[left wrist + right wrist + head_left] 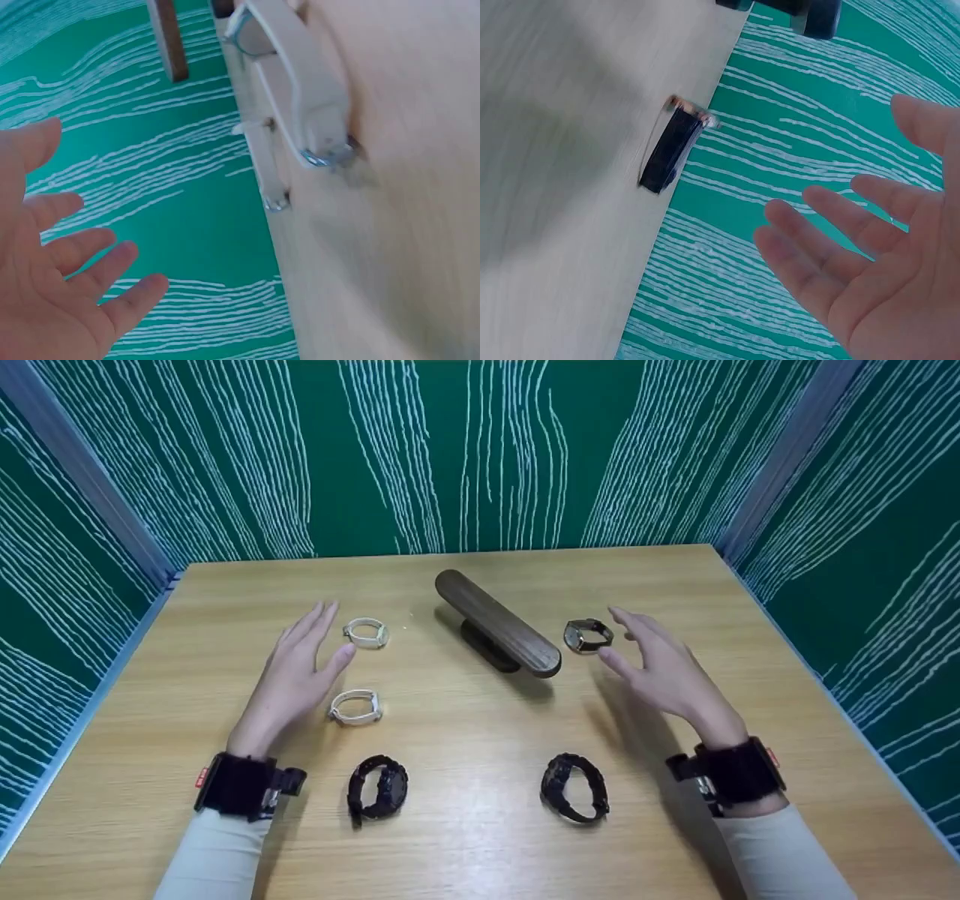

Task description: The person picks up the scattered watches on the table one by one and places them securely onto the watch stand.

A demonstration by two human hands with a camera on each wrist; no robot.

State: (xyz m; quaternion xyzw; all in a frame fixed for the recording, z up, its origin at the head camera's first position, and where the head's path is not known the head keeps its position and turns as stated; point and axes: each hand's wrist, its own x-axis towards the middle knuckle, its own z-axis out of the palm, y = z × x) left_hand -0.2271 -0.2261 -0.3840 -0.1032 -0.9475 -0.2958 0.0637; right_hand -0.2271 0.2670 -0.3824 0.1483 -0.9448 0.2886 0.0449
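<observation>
My left hand (296, 667) is held above the table with its fingers extended and nothing in it. Closest to it are two pale-strapped watches, an upper one (367, 633) and a lower one (355, 707); the left wrist view shows a pale watch strap (319, 90) in close-up. Over on the right, my right hand (660, 664) also hovers with spread fingers, holding nothing. Just left of its fingertips lies a dark-strapped watch (588, 635). A dark wooden display stand (499, 622) with a rounded bar stands between the hands, touched by neither.
Two black watches lie nearer the front, one at left (377, 787) and one at right (574, 788). All stand on a light wooden table (472, 855). Green, white-streaked walls (517, 450) close off the back and both sides.
</observation>
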